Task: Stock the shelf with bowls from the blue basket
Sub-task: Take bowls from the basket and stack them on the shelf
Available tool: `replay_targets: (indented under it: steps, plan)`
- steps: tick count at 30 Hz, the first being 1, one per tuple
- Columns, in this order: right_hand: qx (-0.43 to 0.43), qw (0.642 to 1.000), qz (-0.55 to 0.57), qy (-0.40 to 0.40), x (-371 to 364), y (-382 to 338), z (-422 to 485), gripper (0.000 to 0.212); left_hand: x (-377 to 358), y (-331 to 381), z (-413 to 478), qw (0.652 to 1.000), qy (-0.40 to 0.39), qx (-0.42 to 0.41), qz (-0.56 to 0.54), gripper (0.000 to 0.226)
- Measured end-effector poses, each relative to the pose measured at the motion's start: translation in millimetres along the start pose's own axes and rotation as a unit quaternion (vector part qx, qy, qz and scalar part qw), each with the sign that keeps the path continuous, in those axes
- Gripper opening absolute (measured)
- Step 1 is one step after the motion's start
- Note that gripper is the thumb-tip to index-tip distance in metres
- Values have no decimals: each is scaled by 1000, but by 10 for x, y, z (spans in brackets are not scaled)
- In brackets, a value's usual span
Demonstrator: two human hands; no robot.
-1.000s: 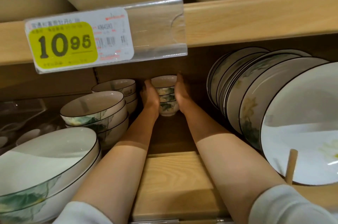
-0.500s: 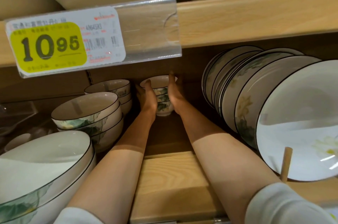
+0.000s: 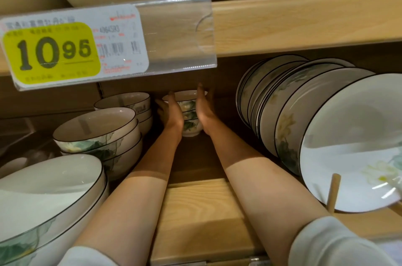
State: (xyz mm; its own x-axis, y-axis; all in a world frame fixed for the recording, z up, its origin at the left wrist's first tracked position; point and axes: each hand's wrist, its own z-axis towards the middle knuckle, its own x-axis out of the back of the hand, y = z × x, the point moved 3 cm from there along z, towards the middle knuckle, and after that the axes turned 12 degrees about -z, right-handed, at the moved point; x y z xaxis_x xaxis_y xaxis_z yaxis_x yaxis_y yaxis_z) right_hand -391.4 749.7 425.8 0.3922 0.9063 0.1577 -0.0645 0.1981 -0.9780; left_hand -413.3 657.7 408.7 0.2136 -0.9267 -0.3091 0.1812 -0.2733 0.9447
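Your left hand (image 3: 171, 113) and right hand (image 3: 203, 111) clasp the stack of small white ceramic bowls with green leaf print (image 3: 191, 121) from either side, fingers narrow and close against it, deep at the centre of the frame on the pale wooden shelf (image 3: 195, 211). This looks like the placing step. Next, loosen both hands gently and draw straight back, clear of the neighbouring white bowl stack (image 3: 139, 107) at left.

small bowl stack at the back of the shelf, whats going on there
A person reaches deep into the shelf, left hand and right hand cupping a stack of small bowls from either side. The stack is between stacked larger bowls and a row of leaning plates.
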Motion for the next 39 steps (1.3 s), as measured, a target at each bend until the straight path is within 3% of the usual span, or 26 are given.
replay_targets:
  steps: [7,11,15,20,24,26,31,39]
  plan:
    - [-38,998,-20,42,159,-184,-343,60,7,403,-403,1000,7,18,-8,57]
    - [-43,999,-1,-3,403,-278,-713,42,146,674,-762,997,-45,53,-26,38]
    - [-27,998,40,-31,691,-291,-1148,31,435,933,-1257,990,-134,21,-44,36]
    - [-75,988,126,-51,750,-173,-1848,40,990,1031,-2146,987,-144,-8,-77,38]
    - [-28,981,159,-105,726,-78,-2587,30,1621,1151,-2689,984,-154,-11,-94,38]
    - [-13,976,173,-136,661,-52,-2924,21,1995,1237,-2876,986,-130,-28,-102,38]
    - [-8,956,178,-232,158,42,-3751,24,3162,1353,-3473,993,-18,-49,-102,36]
    - [-116,917,116,-365,-1085,497,-5153,21,5153,1221,-4570,979,193,12,-64,34]
